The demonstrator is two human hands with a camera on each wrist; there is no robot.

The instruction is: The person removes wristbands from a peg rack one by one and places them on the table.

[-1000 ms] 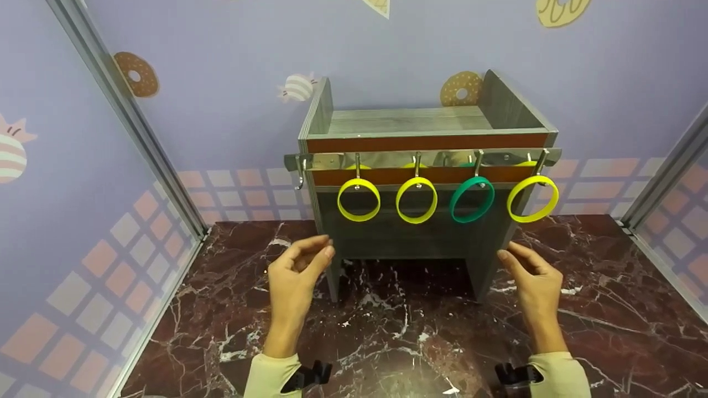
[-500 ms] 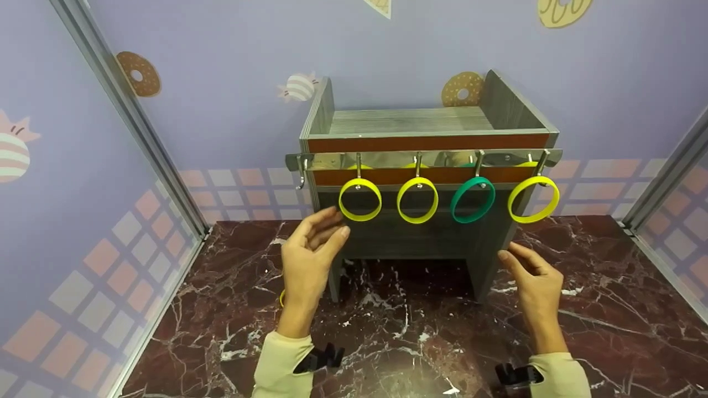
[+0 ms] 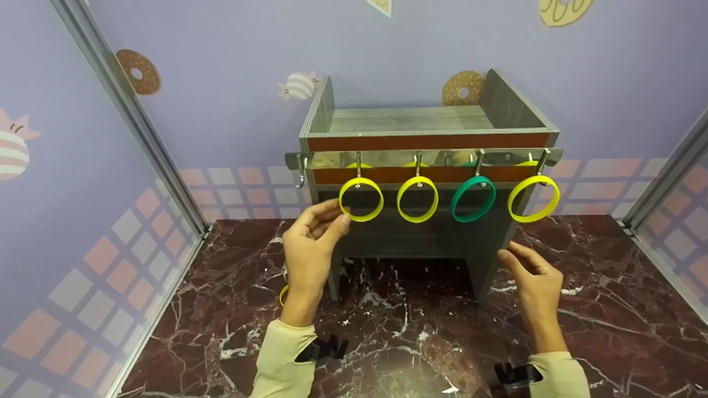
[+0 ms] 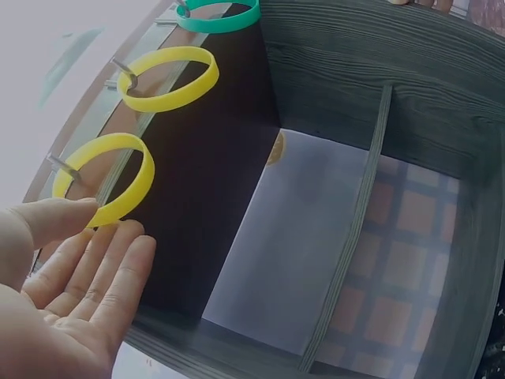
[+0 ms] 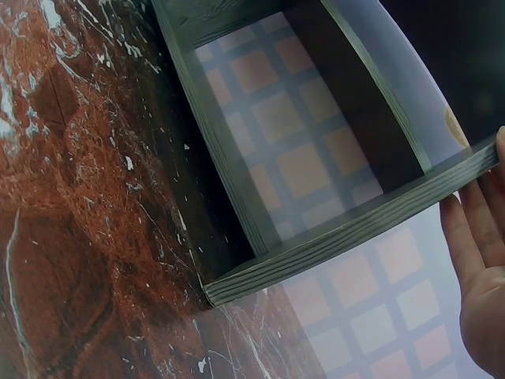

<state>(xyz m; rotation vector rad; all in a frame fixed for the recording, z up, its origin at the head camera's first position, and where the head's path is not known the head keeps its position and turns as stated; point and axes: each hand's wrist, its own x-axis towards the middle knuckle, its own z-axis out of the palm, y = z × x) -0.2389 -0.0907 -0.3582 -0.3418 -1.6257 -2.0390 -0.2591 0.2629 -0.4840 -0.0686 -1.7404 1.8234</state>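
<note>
My left hand pinches the lower left of a yellow wristband between thumb and fingers. That band hangs on the second hook from the left of a metal rail. Farther right along the rail hang another yellow wristband, a green wristband and one more yellow wristband. The leftmost hook is bare. My right hand grips the right side panel of the grey wooden shelf. In the right wrist view its fingers go behind the panel's edge.
Part of a yellow band lies on the dark red marbled table, mostly hidden behind my left wrist. A patterned wall stands close behind the shelf. Metal-framed side walls rise at left and right.
My left hand has moved up and right from beside the shelf to the leftmost hanging yellow wristband and now pinches it. The band shifts slightly right. My right hand stays put.
</note>
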